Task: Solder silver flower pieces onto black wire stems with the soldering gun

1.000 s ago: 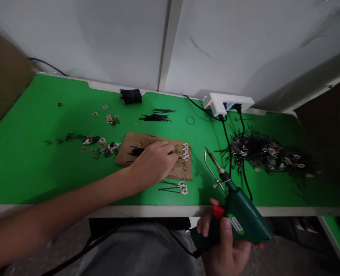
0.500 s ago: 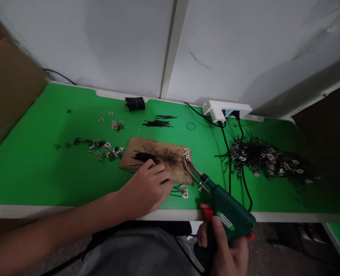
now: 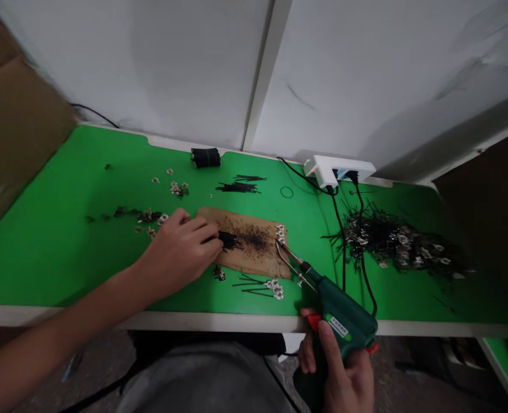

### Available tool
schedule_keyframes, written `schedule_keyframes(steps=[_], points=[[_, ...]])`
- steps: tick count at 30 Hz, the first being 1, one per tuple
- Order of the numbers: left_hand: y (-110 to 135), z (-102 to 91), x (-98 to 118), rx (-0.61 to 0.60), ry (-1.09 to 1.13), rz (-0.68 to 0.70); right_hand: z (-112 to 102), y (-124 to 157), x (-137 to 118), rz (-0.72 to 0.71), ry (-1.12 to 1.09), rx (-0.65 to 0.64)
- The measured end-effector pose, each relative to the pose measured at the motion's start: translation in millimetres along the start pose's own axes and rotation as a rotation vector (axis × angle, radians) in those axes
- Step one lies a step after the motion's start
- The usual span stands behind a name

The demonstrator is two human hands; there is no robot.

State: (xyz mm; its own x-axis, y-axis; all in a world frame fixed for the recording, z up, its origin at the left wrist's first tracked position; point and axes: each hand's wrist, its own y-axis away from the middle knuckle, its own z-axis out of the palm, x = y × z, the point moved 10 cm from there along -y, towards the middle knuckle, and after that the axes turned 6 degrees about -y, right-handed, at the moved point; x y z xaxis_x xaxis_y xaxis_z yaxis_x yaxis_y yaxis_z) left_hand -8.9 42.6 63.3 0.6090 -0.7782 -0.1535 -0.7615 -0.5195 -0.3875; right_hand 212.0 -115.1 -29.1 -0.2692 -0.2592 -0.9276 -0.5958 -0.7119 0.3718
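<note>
My right hand is wrapped round a green soldering gun with a red trigger. Its metal tip reaches the right end of a scorched brown board, beside a short row of small silvery metal parts. My left hand is over the board's left end, fingers curled together and fingertips hidden; what they hold, if anything, cannot be made out. Black wires lie on the board and partly under that hand. In front of the board are several wires with metal parts at their ends.
A tangled heap of wired parts lies on the right. Behind it stands a white power strip with black cords. A wire bundle, loose wires and scattered metal parts lie farther back on the green table.
My left hand has moved left across the board, from the wires' right end to their left end, uncovering the wired parts in front. The soldering gun stays nearly in place.
</note>
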Motion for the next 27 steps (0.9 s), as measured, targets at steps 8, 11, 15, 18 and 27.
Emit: schedule_keyframes(steps=[8, 11, 15, 18, 27], points=[[-5, 12.6, 9, -0.020, -0.124, 0.107, 8, 5, 4, 0.081, -0.081, 0.003], [-4, 19.2, 9, -0.040, -0.176, 0.139, 7, 7, 7, 0.090, -0.074, 0.023], [-3, 20.4, 9, -0.038, -0.165, 0.142, 9, 8, 9, 0.095, -0.106, 0.013], [-7, 16.1, 5, -0.014, -0.133, 0.094, 10, 10, 9, 0.094, -0.145, 0.007], [-28, 21.2, 25, 0.019, 0.163, 0.075, 7, 13, 11, 0.116, -0.141, 0.051]])
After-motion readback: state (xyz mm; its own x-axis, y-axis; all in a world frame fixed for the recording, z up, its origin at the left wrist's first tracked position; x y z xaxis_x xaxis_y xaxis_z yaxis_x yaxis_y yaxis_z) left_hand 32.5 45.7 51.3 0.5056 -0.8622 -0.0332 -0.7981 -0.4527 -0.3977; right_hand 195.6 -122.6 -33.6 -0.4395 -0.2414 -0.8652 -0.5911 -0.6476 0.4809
